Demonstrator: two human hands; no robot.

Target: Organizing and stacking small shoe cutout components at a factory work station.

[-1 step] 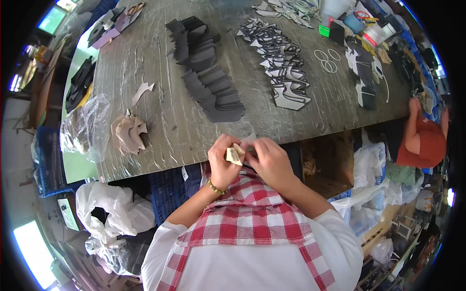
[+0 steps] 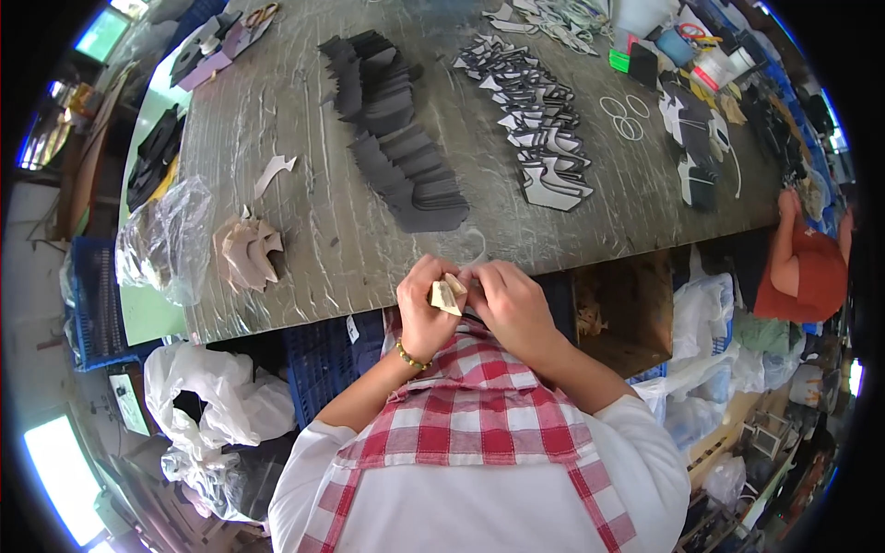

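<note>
Both of my hands meet close in front of the red-checked apron (image 2: 470, 396), at the table's near edge. A cream, folded-looking bundle (image 2: 446, 295) sticks out of my left hand (image 2: 426, 297), whose fingers are wrapped round it. Beside it, touching, my right hand (image 2: 502, 300) is closed in a pinch. A thin whitish curved strip (image 2: 477, 244) shows just beyond the fingertips; whether the right fingers grip it cannot be made out. Past the hands lies a long overlapped row of dark grey cut pieces (image 2: 415, 180).
Grey-and-white cut pieces (image 2: 556, 175) form another row to the right, near several white rings (image 2: 627, 117). Tan pieces (image 2: 247, 251) and a clear plastic bag (image 2: 166, 244) lie left. Tubs (image 2: 714, 69) stand back right. A person in red (image 2: 802, 276) is at the right edge.
The whitish strip beyond my fingertips now curls into a clearer hook shape. My hands stay almost in place, and the view has shifted slightly.
</note>
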